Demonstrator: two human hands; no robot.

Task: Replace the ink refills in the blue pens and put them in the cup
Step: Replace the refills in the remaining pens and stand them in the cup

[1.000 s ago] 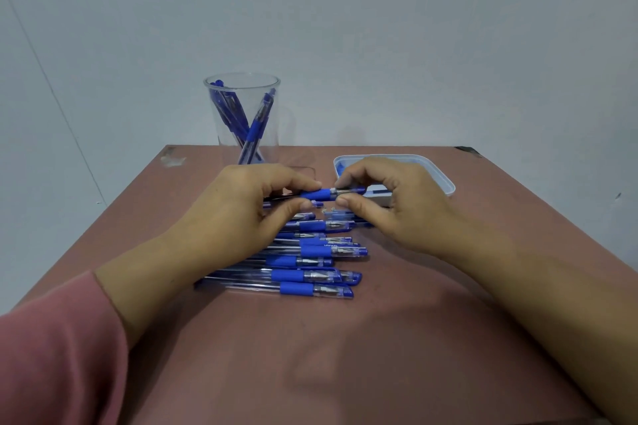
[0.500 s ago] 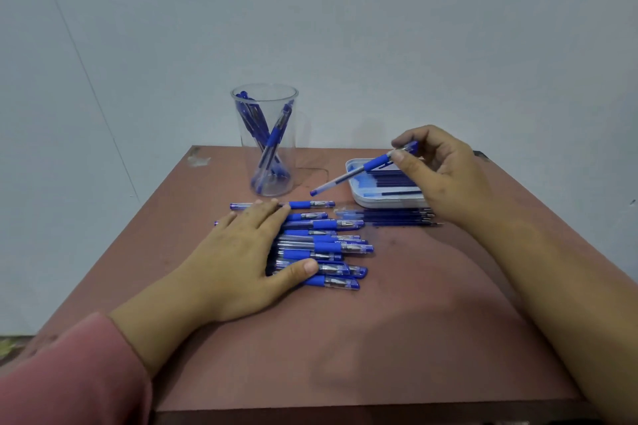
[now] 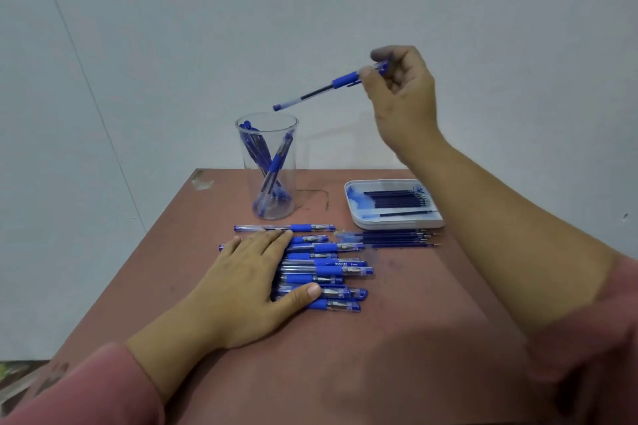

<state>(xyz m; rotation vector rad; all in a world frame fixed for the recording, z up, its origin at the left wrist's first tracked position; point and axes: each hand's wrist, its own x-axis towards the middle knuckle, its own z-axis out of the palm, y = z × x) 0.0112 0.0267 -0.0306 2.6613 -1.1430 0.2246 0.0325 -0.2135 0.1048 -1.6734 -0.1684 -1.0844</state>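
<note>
Right hand [image 3: 400, 103], raised in the upper middle of the frame, pinches a blue pen [image 3: 324, 90] between thumb and curled fingers near its blue grip. Its long axis slants from the fingers at upper right down to the lower left, and the free end hangs just above the rim of the clear cup [image 3: 288, 183], which holds several pens upright and crossed. Left hand [image 3: 248, 283] lies flat, fingers straight, on the row of pens [image 3: 331, 269] lying left to right on the brown table [image 3: 379, 338]. Dark refills [image 3: 397, 198] lie in a white tray [image 3: 393, 222] at centre right, with loose refills [image 3: 390, 240] just below it.
</note>
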